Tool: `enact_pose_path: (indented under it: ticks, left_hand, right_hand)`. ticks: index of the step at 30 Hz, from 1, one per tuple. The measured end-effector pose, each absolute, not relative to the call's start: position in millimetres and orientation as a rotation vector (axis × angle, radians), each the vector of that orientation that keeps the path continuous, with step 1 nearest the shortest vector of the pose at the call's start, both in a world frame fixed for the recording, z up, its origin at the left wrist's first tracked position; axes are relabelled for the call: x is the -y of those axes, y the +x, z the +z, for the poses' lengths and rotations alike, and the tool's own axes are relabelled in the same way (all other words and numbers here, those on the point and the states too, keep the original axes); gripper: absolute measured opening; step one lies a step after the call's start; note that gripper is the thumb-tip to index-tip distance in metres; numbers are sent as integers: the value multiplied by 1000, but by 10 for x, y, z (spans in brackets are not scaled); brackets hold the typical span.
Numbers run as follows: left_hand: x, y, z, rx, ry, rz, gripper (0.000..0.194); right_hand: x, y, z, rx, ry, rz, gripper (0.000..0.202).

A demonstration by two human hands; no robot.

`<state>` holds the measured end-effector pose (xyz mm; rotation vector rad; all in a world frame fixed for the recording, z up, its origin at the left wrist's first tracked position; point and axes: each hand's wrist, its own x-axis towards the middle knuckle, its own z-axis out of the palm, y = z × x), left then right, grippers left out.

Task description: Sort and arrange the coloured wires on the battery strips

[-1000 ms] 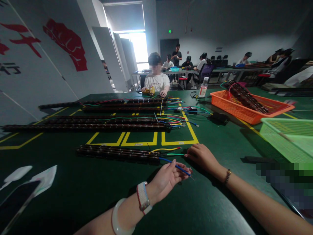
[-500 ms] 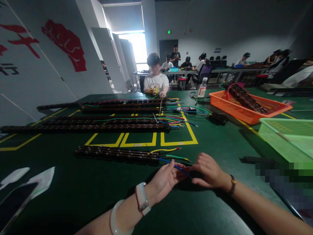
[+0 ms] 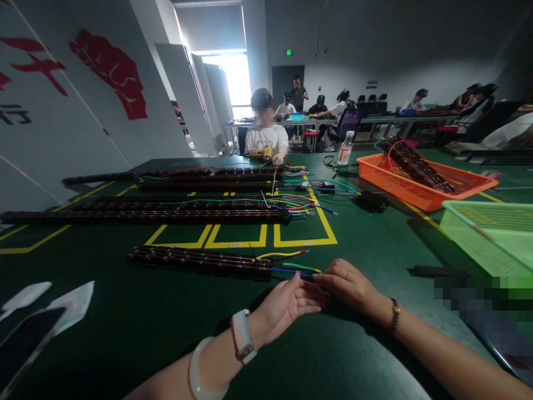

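A blue wire point(image 3: 282, 271) runs out from the right end of a dark bundle of strips point(image 3: 200, 261) lying on the green table. My right hand point(image 3: 352, 288) is closed in a pinch at the free end of this wire; its tip is hidden by my fingers. My left hand point(image 3: 289, 303) lies palm up just below the wire, fingers stretched out and the thumb tip at the wire. Whether that thumb presses on it, I cannot tell. Beside the blue wire, a yellow wire point(image 3: 283, 255) and a green wire point(image 3: 297, 267) stick out from the same bundle.
Longer dark bundles point(image 3: 166, 215) with coloured wire ends lie farther back. To the right stand an orange basket point(image 3: 395, 186) and a green basket point(image 3: 470, 228), with a bottle point(image 3: 345, 149) behind. A phone point(image 3: 31, 344) lies at left. Across the table a person point(image 3: 266, 139) holds a yellow tool.
The blue wire now runs straighter and higher. My right fingers have closed at its end, moving slightly left and up. My left fingers have opened out flat.
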<state>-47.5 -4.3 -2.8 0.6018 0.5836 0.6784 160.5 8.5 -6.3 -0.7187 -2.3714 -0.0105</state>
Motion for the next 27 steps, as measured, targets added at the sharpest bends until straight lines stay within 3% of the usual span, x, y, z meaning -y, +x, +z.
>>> enact_pose_path:
  ticks: [27]
  left_hand:
    - [70, -473, -40, -569, 703, 654, 30]
  right_hand:
    - [-187, 1558, -91, 2489, -858, 207, 22]
